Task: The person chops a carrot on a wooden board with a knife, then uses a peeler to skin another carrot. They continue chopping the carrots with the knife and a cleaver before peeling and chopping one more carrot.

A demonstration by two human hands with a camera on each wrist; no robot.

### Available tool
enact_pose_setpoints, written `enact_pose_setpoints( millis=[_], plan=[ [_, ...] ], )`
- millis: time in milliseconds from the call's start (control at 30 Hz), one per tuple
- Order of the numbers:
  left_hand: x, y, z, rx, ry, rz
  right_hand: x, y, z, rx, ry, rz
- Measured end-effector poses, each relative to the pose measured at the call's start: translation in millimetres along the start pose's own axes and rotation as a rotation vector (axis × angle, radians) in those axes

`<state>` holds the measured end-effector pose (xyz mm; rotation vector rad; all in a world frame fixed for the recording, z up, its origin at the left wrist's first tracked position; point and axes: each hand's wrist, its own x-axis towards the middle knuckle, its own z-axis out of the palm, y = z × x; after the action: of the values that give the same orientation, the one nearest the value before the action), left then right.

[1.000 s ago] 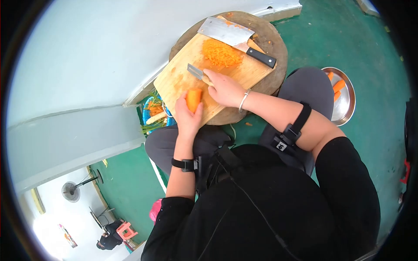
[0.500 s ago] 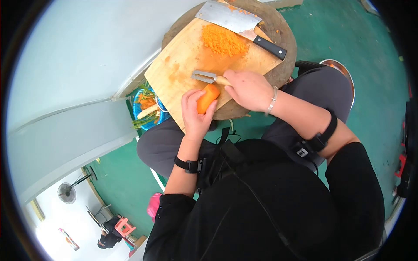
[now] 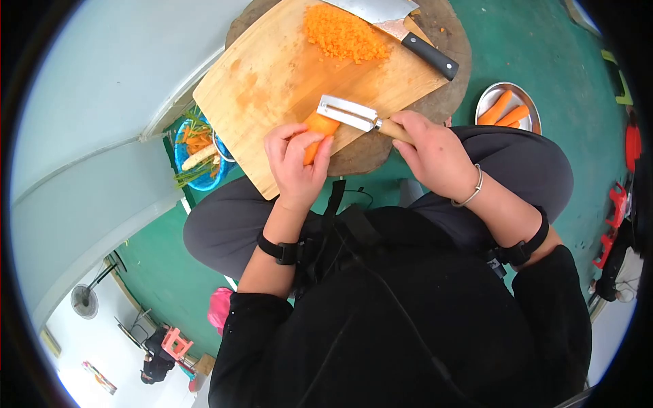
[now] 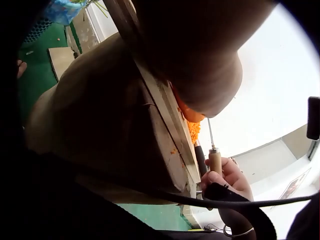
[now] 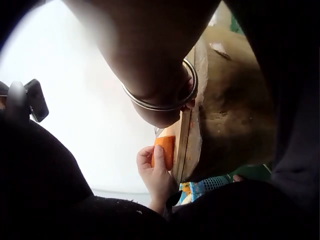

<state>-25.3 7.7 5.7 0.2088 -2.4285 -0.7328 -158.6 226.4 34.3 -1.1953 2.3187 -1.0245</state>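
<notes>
My left hand (image 3: 296,163) grips a thick piece of carrot (image 3: 322,125) over the near edge of the wooden cutting board (image 3: 262,88). In the right wrist view the carrot's orange side shows between thumb and fingers. My right hand (image 3: 439,155) holds a peeler (image 3: 350,111) by its wooden handle, its metal blade lying across the carrot's top end. Farther up the board sits a heap of finely chopped carrot (image 3: 343,34). A cleaver (image 3: 430,54) with a black handle lies beyond the heap, its blade partly cut off by the frame's top.
The board rests on a round wooden block (image 3: 445,34). At left stands a blue-lined basket (image 3: 204,182) with peelings and greens. A metal bowl (image 3: 534,102) with carrots is on the green floor at right. The wall (image 3: 122,75) runs close along the left.
The peeler has come down and nearer, from above the board onto the carrot's end. The board has shifted up and left in the view, and the bowl of carrots shows again past the knee.
</notes>
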Motion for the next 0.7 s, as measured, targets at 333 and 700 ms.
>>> enact_pose_setpoints(
  millis=[333,700],
  plan=[
    [7,10,5,0.07,0.004,0.112,-9,-23,12,0.515,-0.108,0.209],
    [10,4,9,0.04,0.028,0.073,-10,-21,19,0.266,-0.026,0.078]
  ],
)
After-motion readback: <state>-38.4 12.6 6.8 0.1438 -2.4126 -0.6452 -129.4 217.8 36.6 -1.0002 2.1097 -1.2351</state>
